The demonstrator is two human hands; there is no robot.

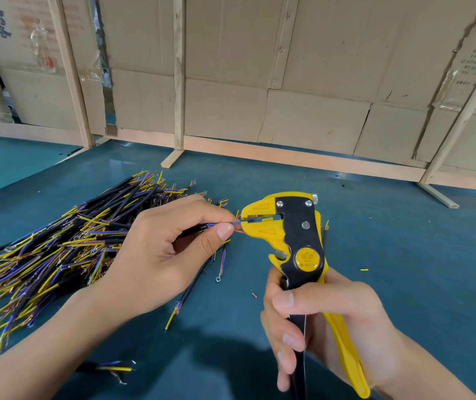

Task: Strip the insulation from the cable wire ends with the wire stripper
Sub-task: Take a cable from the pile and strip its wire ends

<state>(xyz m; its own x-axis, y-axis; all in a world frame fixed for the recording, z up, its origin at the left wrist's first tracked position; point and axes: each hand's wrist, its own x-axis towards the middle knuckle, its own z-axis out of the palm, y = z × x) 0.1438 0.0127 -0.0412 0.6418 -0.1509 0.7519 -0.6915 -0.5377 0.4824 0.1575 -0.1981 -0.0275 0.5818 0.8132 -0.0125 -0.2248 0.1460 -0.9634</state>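
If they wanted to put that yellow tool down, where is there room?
Bare teal mat lies right of the wire stripper, toward the cardboard wall. The left is crowded with the cable pile.

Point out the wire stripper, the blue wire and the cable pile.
wire stripper (303,226), head view, black head plate
blue wire (235,223), head view, stretch entering the tool
cable pile (58,243), head view, middle

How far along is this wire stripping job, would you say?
Hard to put a figure on it. Done: many cables in the pile already show bare coppery strands at their coloured wire ends. In hand: the left hand pinches a blue wire into the mouth of the wire stripper, whose handles the right hand grips. Left: how many cables in the pile remain unstripped cannot be told.
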